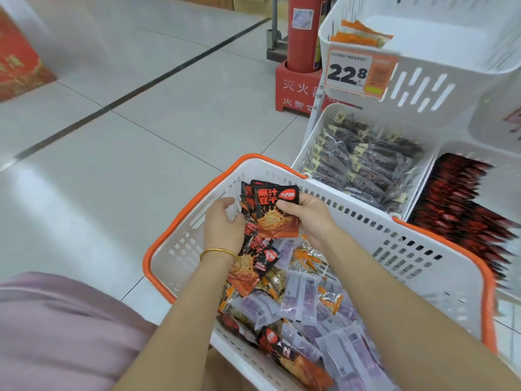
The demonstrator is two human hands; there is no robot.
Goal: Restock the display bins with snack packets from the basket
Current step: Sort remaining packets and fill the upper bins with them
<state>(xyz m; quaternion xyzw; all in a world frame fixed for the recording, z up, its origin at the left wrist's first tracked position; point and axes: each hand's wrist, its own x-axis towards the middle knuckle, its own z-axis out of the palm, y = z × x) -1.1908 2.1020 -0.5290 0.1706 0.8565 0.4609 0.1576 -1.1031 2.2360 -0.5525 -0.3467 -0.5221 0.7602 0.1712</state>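
Snack packets [275, 214] gripped btwn L hand [224, 224] + R hand [308, 218] over basket [180, 251]; pale tiled floor [118, 153] w/ dark strip [112, 106].

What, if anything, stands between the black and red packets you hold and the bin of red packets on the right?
Only the far wall of the basket, orange-rimmed, lies between the packets, held in the left hand and right hand, and that bin. The bin is open on top; nothing else visible blocks the way.

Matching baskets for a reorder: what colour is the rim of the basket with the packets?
Orange rim on a white basket; head view shows it best.
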